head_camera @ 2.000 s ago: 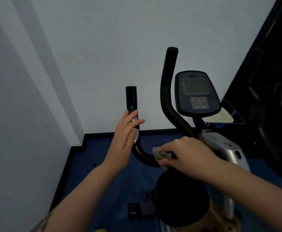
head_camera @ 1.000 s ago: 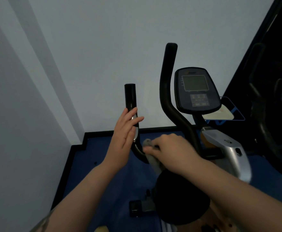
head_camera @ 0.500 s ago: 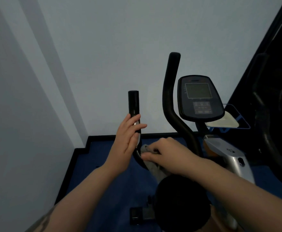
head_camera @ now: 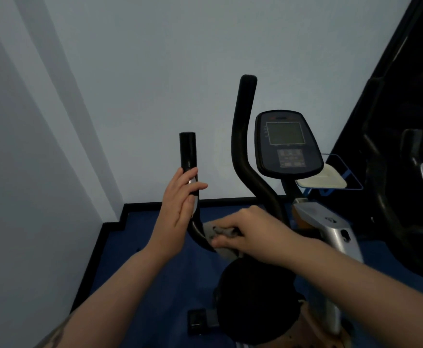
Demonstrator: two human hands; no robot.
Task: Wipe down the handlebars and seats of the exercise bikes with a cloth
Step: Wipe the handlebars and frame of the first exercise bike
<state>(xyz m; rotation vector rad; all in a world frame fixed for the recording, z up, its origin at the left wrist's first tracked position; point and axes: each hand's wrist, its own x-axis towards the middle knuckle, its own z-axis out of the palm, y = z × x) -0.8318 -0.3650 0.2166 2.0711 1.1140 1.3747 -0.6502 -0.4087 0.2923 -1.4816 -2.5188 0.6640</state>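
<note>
An exercise bike stands before me with two black handlebars. My left hand (head_camera: 180,199) rests on the upright left handlebar (head_camera: 187,151), fingers extended along it and thumb across the front. My right hand (head_camera: 245,231) is closed on a grey cloth (head_camera: 215,234) and presses it against the lower curve of that left handlebar, just below my left hand. The taller right handlebar (head_camera: 243,136) rises beside the console (head_camera: 287,144). The black seat (head_camera: 253,300) sits below my right forearm, partly hidden by it.
A pale wall runs behind and to the left, meeting blue floor (head_camera: 140,272) with black skirting. A silver frame post (head_camera: 331,229) stands right of the seat. A second dark machine (head_camera: 411,197) fills the right side. A blue-rimmed tray (head_camera: 331,179) sits behind the console.
My right hand with the cloth has slid leftwards along the handlebar's lower bend, towards my left hand. The left hand has stayed on the upright grip. The view has shifted slightly.
</note>
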